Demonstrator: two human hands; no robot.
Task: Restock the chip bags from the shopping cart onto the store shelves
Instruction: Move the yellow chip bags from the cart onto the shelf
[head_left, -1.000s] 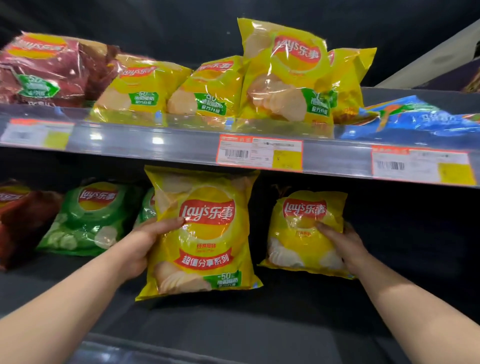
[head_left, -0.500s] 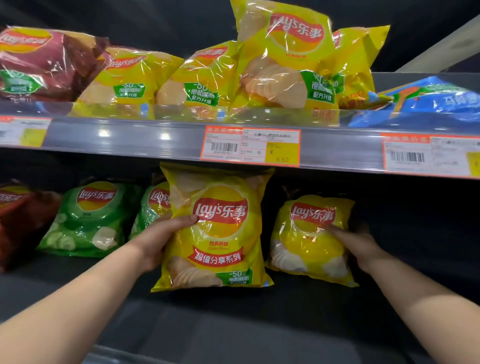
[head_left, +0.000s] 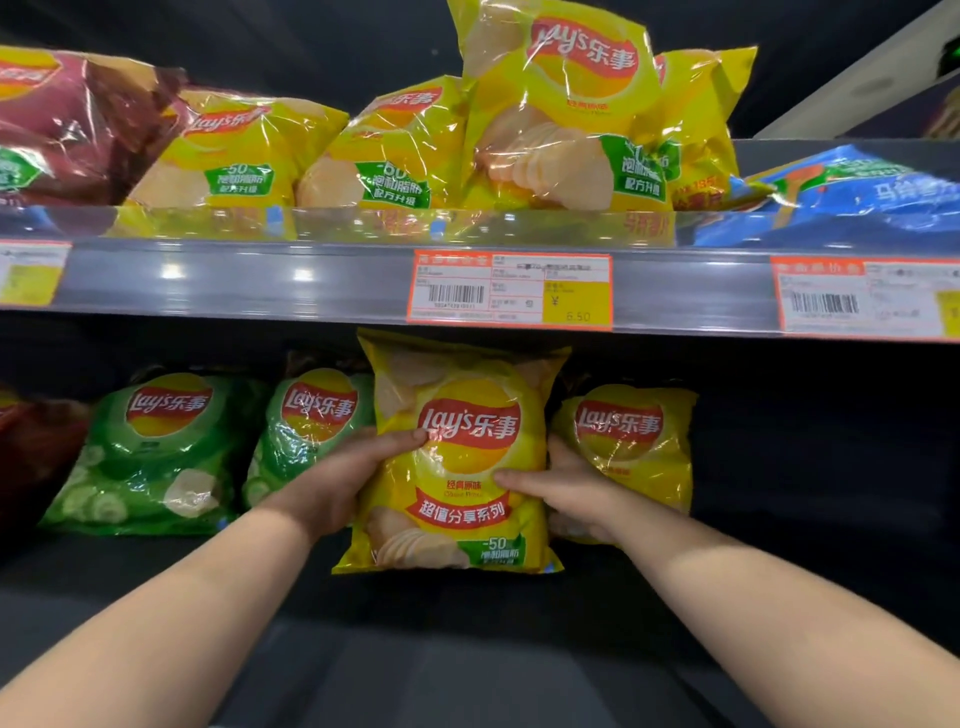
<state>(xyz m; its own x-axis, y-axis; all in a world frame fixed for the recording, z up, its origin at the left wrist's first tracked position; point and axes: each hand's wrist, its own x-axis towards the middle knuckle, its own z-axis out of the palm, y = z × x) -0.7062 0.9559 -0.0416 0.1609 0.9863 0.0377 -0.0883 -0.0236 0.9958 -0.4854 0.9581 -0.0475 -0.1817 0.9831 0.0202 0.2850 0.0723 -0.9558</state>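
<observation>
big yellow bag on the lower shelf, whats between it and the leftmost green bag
A second green bag, partly behind the left hand that grips the big yellow bag, seen in the head view.

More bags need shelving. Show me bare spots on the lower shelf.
Bare: lower shelf right of the small yellow Lay's bag, and its front strip. Crowded leftward: green Lay's bags, large yellow Lay's bag gripped by left hand, right hand.

Dim lower shelf, glare from above
Two white glints hit the shelf rail (head_left: 234, 273) at 10 o'clock; upper bags (head_left: 561, 104) shine, and my view's edges bow and blur.
</observation>
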